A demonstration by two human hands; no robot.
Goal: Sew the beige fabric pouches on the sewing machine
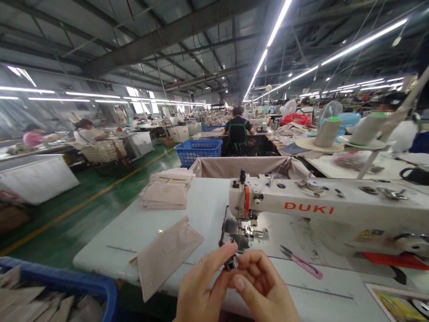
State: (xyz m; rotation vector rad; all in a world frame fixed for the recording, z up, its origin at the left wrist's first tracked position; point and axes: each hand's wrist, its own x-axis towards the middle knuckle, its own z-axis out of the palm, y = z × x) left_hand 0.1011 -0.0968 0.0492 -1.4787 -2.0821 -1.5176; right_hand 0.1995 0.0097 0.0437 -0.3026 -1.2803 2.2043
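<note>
A small dark metal bobbin case (pixel 231 263) is pinched between the thumb and fingers of my left hand (pixel 204 281), above the front edge of the sewing table. My right hand (pixel 264 286) is closed right beside it, its fingertips at the case's right side; what they pinch is too small to make out. Behind my hands stands the white sewing machine (pixel 308 205), its needle area a little beyond my fingertips. Pink-handled thread snips (pixel 301 261) lie to the right. On the left, a beige fabric piece (pixel 169 257) rests partly over the table edge.
A stack of beige fabric pieces (pixel 167 190) sits at the table's far left. Lower left is a blue crate (pixel 112 295) holding fabric pieces. Behind the machine stands a cloth-lined bin (pixel 234 165). Thread cones (pixel 328 132) rise at right. A person (pixel 237 129) sits ahead.
</note>
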